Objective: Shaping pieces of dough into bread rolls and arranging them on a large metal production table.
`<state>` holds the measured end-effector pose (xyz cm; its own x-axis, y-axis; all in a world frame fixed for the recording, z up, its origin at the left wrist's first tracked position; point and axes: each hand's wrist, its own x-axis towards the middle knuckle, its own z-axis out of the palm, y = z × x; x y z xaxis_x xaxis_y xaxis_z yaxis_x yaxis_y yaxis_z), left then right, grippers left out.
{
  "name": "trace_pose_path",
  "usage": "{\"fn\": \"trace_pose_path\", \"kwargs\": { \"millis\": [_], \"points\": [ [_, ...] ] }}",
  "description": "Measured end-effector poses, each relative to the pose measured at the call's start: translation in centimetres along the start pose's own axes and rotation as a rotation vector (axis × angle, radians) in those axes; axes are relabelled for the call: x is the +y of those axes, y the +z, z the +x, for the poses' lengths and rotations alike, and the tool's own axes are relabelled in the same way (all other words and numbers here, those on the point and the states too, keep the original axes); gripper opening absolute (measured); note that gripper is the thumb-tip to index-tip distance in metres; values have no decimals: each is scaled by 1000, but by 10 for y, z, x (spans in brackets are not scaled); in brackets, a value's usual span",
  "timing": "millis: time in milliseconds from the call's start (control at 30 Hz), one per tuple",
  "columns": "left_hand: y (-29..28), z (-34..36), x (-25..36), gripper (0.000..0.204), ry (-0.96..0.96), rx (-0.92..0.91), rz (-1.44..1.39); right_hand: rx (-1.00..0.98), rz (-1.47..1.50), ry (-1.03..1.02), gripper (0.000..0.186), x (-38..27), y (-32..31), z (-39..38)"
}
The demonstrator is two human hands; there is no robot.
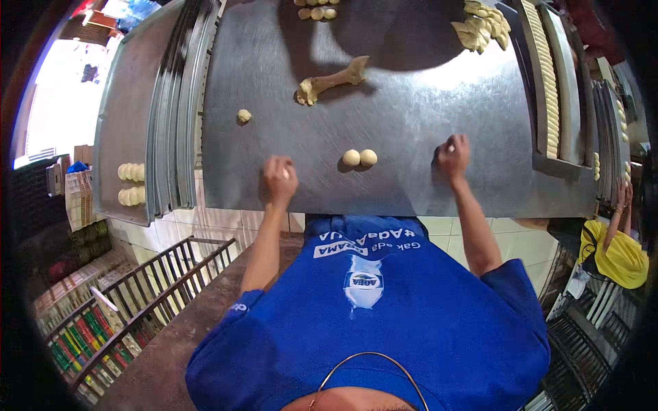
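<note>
My left hand (279, 179) rests curled on the steel table (411, 103), and my right hand (452, 159) is curled on it farther right. A small pale bit shows among the fingers of each, too hidden to name. Between my hands sit two smooth dough balls (360, 157), side by side. A small dough lump (244, 116) lies up and left of my left hand. An elongated piece of dough (329, 83) lies farther back.
Dough rounds (315, 12) and a dough pile (480, 27) are at the back. Stacked trays (120, 89) stand left, and a tray of shaped dough (548, 89) right. A metal rack (164, 288) is lower left. A co-worker in yellow (613, 253) is far right.
</note>
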<state>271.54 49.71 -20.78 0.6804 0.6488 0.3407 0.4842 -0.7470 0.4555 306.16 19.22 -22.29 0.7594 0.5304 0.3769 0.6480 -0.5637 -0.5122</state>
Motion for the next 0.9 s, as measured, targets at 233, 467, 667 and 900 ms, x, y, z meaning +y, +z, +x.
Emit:
{"fn": "trace_pose_path", "kwargs": {
  "millis": [233, 467, 667, 900],
  "points": [
    [36, 52, 55, 7, -339, -97, 33, 40, 197, 229, 12, -62, 60, 23],
    [6, -14, 46, 33, 43, -40, -137, -92, 217, 137, 35, -77, -3, -26],
    [16, 29, 69, 48, 200, -201, -364, -225, 400, 207, 49, -120, 4, -27],
    [71, 67, 120, 54, 670, -385, 40, -87, 338, 121, 48, -144, -4, -38]
  ]
}}
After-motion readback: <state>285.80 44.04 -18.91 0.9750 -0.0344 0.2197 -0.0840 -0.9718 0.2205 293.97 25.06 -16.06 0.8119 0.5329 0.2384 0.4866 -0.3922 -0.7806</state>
